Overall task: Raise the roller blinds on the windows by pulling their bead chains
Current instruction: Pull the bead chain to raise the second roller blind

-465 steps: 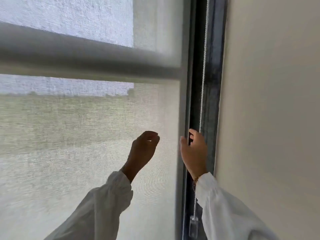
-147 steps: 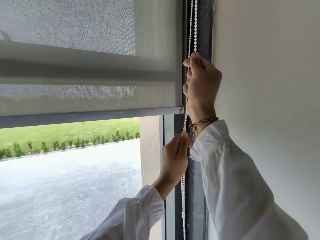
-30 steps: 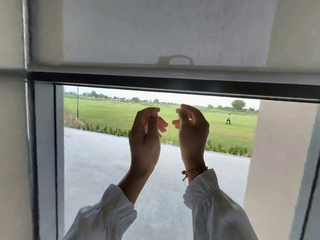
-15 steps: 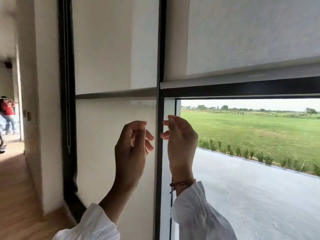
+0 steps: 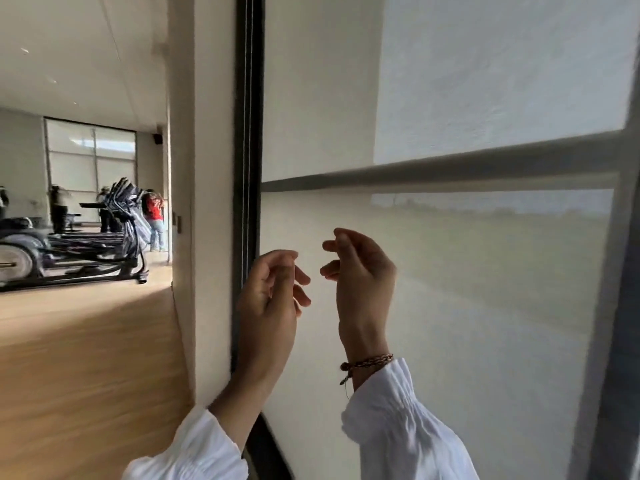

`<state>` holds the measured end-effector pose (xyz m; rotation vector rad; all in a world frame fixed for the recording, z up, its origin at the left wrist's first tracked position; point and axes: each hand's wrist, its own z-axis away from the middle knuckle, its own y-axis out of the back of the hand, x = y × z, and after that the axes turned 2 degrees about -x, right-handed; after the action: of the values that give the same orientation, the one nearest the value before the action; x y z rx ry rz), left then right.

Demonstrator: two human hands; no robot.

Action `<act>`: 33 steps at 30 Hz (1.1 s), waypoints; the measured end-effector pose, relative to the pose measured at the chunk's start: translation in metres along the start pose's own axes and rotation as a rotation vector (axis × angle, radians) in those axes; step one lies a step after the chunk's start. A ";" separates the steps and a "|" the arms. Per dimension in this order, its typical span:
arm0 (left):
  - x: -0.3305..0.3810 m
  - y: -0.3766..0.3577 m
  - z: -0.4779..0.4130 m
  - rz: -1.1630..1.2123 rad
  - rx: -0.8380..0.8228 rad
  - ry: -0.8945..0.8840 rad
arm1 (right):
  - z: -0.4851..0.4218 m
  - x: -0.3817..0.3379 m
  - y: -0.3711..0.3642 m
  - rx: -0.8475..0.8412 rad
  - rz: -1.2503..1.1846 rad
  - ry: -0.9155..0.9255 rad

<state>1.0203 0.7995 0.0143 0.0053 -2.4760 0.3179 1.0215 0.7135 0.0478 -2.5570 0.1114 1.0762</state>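
A pale roller blind [image 5: 450, 289] hangs fully down over the window in front of me, with a dark crossbar showing through it. Its thin white bead chain [image 5: 246, 133] runs down the dark frame at the blind's left edge. My left hand [image 5: 270, 299] is raised right beside that chain, fingers loosely curled and holding nothing. My right hand [image 5: 360, 282], with a braided bracelet at the wrist, is raised before the blind a little to the right, fingers also loosely curled and empty. Both arms wear white sleeves.
A cream wall pillar [image 5: 204, 202] stands left of the frame. Beyond it lies a wooden floor [image 5: 86, 341] with exercise machines [image 5: 69, 244] and several people far back. A grey frame post [image 5: 616, 306] bounds the blind on the right.
The view has swung left from the raised blind to this lowered one. Both empty hands stay raised, and the left one is now beside the bead chain.
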 end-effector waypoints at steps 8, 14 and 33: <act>-0.162 0.106 -0.138 -0.025 0.095 -0.026 | -0.080 0.178 -0.126 -0.084 -0.037 -0.111; -0.307 0.175 -0.270 -0.085 0.055 0.020 | -0.165 0.317 -0.232 -0.001 -0.088 -0.182; -0.719 0.239 -0.640 -0.196 0.075 0.064 | -0.506 0.720 -0.466 -0.129 -0.065 -0.367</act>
<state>1.9571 1.1257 0.0240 0.2631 -2.3754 0.3217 1.9697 1.0137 0.0047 -2.4030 -0.1395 1.5482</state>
